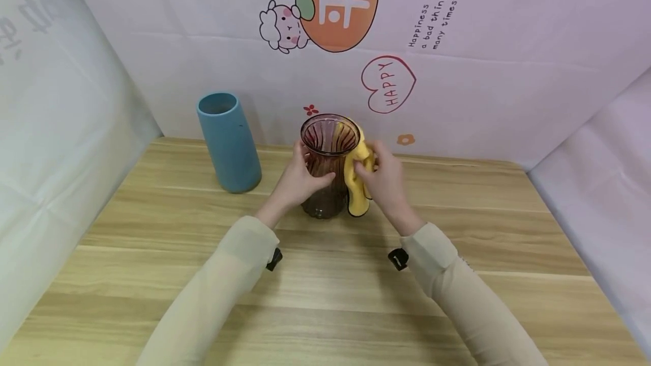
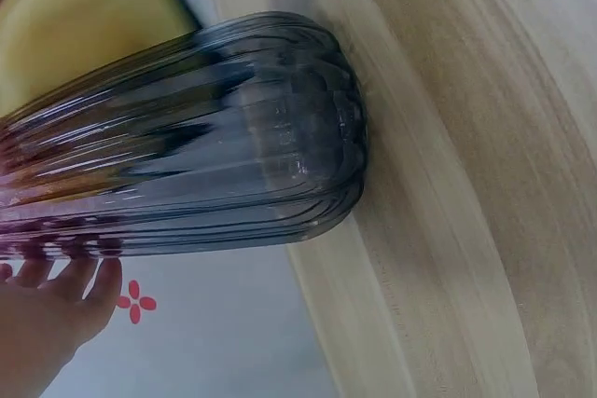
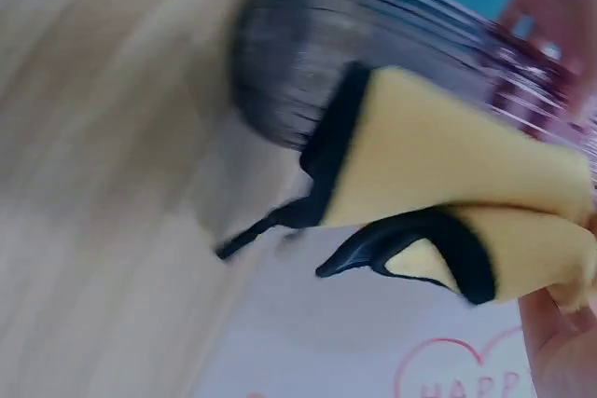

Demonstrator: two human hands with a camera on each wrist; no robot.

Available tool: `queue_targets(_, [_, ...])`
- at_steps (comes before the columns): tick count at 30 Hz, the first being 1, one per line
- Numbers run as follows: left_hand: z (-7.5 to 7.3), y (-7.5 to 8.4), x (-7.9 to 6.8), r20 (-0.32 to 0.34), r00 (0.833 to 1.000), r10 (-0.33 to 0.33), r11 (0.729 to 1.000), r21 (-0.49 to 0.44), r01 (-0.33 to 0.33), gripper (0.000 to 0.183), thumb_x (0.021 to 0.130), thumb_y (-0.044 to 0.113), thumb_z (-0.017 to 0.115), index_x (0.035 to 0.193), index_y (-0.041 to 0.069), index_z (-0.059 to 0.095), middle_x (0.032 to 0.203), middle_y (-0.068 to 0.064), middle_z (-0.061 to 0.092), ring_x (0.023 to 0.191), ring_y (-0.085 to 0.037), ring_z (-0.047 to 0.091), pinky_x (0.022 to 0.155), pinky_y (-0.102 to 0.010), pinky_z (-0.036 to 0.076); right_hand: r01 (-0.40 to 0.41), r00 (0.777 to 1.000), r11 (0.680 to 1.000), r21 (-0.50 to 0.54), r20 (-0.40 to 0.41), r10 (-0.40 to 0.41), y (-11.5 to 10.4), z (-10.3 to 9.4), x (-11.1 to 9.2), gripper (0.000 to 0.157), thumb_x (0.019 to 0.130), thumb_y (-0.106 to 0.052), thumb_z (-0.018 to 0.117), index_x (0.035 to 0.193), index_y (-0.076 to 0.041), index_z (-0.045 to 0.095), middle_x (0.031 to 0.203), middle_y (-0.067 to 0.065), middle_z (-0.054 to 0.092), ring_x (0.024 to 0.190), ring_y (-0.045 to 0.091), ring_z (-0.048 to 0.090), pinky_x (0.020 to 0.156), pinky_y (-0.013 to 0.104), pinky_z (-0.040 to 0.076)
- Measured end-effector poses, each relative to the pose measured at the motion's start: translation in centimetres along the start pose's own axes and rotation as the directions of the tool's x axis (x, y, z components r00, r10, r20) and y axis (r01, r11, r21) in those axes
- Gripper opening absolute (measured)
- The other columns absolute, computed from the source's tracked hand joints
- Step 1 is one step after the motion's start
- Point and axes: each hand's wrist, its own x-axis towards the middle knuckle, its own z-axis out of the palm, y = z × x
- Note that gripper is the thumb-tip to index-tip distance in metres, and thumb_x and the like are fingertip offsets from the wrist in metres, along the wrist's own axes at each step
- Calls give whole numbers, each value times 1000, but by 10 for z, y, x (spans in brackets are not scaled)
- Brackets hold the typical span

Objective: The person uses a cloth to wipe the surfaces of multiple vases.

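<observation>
Yellow cloth (image 3: 434, 142): loose dark tail (image 3: 256, 230), right wrist view only.

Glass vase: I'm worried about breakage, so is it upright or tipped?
The glass vase is upright: in the head view, its rim faces up, with its base below.

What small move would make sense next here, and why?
Probably drawing the yellow cloth down the glass vase's side with the right grip. That grip pinches the cloth right beside the vase, while the left grip holds the vase from the opposite side and could steady it.
</observation>
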Motion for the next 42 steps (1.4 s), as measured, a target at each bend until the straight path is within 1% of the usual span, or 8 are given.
queue_targets(5, [-1, 1, 0, 17, 1000, 3, 1000, -14, -3, 88, 81, 21, 72, 146, 10, 13, 145, -18, 41, 135, -30, 41, 112, -47, 35, 25, 994, 985, -170, 107, -6, 16, 11, -9, 31, 85, -6, 65, 115, -3, 58, 96, 18, 67, 59, 18, 48, 51, 25, 39])
queue_targets(12, [3, -1, 0, -29, 1000, 2, 998, 60, 0, 96, 81, 31, 73, 151, 11, 10, 149, -18, 25, 139, -33, 30, 113, -51, 31, -27, 955, 957, -290, 276, 110, 41, 26, -23, 31, 87, -8, 67, 116, -6, 55, 113, 18, 62, 84, 27, 60, 68, 38, 52])
queue_targets(16, [9, -1, -1, -115, 993, -2, 987, 159, 21, 102, 77, 44, 76, 151, 8, 16, 144, -20, 25, 134, -36, 30, 110, -54, 34, -80, 950, 945, -316, 262, 168, 47, 32, -28, 35, 87, -9, 66, 121, -6, 56, 120, 22, 56, 91, 32, 60, 76, 45, 53])
queue_targets(22, [14, 0, -2, -198, 980, 30, 995, 102, -10, 83, 78, 31, 77, 140, 3, 30, 135, -17, 42, 126, -31, 45, 106, -47, 41, -81, 983, 981, -173, 149, 108, 41, 29, -19, 35, 86, -9, 65, 119, 1, 59, 111, 22, 62, 87, 29, 59, 70, 40, 51])
queue_targets(27, [11, -1, -1, -131, 991, 5, 1000, 17, -3, 84, 80, 23, 74, 143, 5, 20, 140, -19, 41, 130, -31, 44, 108, -46, 39, -76, 997, 993, 90, 21, 74, 23, 15, -1, 34, 89, -10, 61, 119, 4, 58, 113, 20, 60, 93, 30, 61, 74, 35, 54])
queue_targets(31, [6, -2, 0, -58, 998, -12, 1000, -21, 11, 86, 82, 21, 72, 145, 7, 15, 147, -21, 35, 139, -30, 36, 114, -47, 33, -44, 996, 978, 202, -63, 57, 8, 3, 10, 32, 90, -11, 60, 119, 1, 58, 117, 18, 59, 94, 31, 61, 74, 37, 54])
queue_targets(34, [4, -2, 1, -21, 1000, -20, 999, -34, 20, 83, 84, 21, 71, 145, 9, 15, 150, -19, 33, 142, -29, 32, 116, -47, 30, -24, 998, 986, 165, -61, 35, 6, -1, 12, 30, 90, -9, 60, 118, 0, 59, 118, 18, 59, 97, 31, 61, 77, 39, 54])
queue_targets(42, [2, -2, 1, 21, 999, -31, 999, -25, 32, 81, 85, 20, 68, 145, 11, 15, 150, -21, 33, 141, -31, 33, 115, -49, 31, -46, 988, 993, -111, 141, 62, 26, 14, -1, 31, 87, -5, 63, 117, -2, 58, 114, 22, 58, 83, 25, 50, 67, 32, 43])
